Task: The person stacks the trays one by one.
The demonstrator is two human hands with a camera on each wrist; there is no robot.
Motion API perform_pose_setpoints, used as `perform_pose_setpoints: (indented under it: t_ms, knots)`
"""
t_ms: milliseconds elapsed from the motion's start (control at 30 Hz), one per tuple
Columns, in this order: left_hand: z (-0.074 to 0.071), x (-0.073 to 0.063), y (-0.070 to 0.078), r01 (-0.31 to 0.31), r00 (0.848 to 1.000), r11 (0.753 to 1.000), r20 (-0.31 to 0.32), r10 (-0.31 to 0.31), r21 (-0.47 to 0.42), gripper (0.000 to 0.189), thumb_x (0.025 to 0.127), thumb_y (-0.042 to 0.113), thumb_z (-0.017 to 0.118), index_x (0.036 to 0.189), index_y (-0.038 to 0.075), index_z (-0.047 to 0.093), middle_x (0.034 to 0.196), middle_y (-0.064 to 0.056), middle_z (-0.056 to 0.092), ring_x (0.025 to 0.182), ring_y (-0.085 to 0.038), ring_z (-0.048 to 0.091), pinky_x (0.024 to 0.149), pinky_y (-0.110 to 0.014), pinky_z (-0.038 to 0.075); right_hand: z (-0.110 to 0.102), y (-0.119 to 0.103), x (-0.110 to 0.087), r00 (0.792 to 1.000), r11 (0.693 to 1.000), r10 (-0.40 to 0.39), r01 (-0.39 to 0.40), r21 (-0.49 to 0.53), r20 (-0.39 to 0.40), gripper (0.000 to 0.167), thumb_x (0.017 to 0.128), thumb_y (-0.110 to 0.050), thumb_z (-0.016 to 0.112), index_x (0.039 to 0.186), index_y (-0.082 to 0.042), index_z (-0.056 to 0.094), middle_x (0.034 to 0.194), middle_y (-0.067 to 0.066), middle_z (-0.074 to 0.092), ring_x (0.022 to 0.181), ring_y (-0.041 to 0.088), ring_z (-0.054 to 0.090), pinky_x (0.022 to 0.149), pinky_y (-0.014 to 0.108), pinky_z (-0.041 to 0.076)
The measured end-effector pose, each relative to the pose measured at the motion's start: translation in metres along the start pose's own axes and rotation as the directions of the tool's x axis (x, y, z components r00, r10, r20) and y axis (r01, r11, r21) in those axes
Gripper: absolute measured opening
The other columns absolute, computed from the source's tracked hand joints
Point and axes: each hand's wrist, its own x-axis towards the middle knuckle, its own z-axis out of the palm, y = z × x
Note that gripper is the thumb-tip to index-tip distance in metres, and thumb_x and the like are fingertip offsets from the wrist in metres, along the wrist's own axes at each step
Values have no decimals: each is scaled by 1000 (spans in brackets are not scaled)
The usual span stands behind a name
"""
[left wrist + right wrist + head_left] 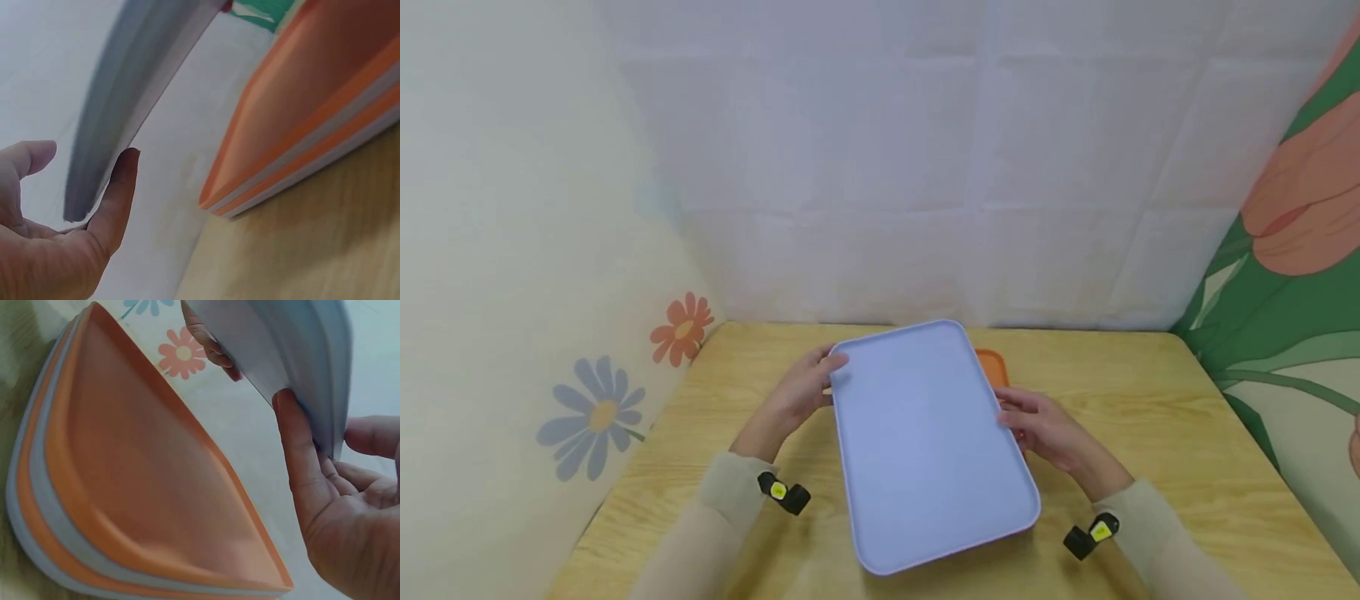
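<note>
A pale blue rectangular tray [925, 450] with rounded corners and a low rim is held up, tilted, above the table. The left hand [801, 387] holds its left edge near the far corner, thumb over the rim and fingers underneath. At the opposite edge, the right hand [1041, 429] grips it about halfway along, fingers under it in the right wrist view. Below lies a stack topped by an orange tray [144, 450], with orange and pale blue-grey rims alternating. In the head view the lifted tray hides most of that stack.
The stack rests on a light wood-grain table [1150, 442]. Behind the table hangs a creased white cloth [880, 167]. Flower-printed panels stand at the left [512, 292] and right [1292, 333] sides. Each wrist wears a small black device with a yellow mark.
</note>
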Motion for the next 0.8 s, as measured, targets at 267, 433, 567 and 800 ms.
perform_pose_setpoints:
  t_ms: [267,433,567,800]
  knots:
    - [19,-20,-16,14,1000,1000,24,-14,10,67,101,22,59,155,0,25,135,-25,52,103,-25,63,82,-42,60,-5,0,-6,994,1000,2,1,23,-109,65,105,-7,52,153,16,16,109,-3,74,92,13,73,74,29,61]
    - [28,-27,-21,14,998,999,60,-16,31,68,97,15,60,154,4,26,139,-27,50,106,-28,63,80,-46,61,-8,1,-10,992,999,-25,28,21,-125,64,105,-8,52,154,14,17,108,-3,75,94,14,73,75,31,62]
    - [35,-29,-24,-1,998,999,70,-2,42,70,92,9,61,154,4,29,133,-26,51,101,-26,63,78,-47,61,-9,2,-11,990,999,-30,36,40,-137,63,105,-7,52,154,13,19,108,-2,75,94,15,73,77,32,62]
    - [38,-23,-31,-40,995,998,88,35,45,72,89,1,60,155,0,32,129,-25,47,97,-24,62,74,-45,62,-7,1,-13,983,1000,24,-22,14,-181,64,104,-5,49,154,16,13,102,-4,73,93,13,72,76,32,62]
